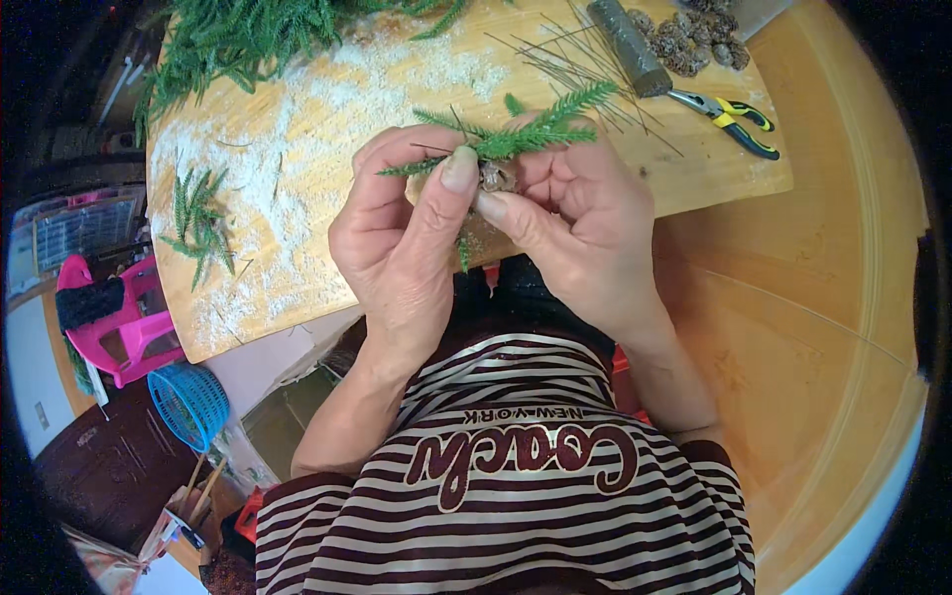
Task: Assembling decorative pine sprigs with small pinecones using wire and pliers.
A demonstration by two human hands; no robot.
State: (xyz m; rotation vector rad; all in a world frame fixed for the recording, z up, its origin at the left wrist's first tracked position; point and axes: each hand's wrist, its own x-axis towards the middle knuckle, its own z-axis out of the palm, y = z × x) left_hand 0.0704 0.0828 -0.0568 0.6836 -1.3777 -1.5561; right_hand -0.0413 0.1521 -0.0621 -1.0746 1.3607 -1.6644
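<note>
Close in front of my chest, both hands meet at a green artificial pine sprig (540, 137) and a small brown pine cone (499, 178). My left hand (402, 233) is closed, its thumb pressing near the sprig's stem where a thin dark wire (431, 148) sticks out. From the other side, my right hand (595, 223) pinches the pine cone between thumb and fingers, with the green needles passing over its fingertips. A bit of green hangs beneath the left thumb. Part of the cone is hidden by the thumbs.
A wooden table (327, 248) dusted with white flakes bears a greenery pile (248, 40), a loose sprig (201, 223), thin wires (570, 50), a dark cylinder (632, 52), several pine cones (694, 40) and yellow-black pliers (719, 109). Left stand a pink chair (104, 332) and blue basket (188, 402).
</note>
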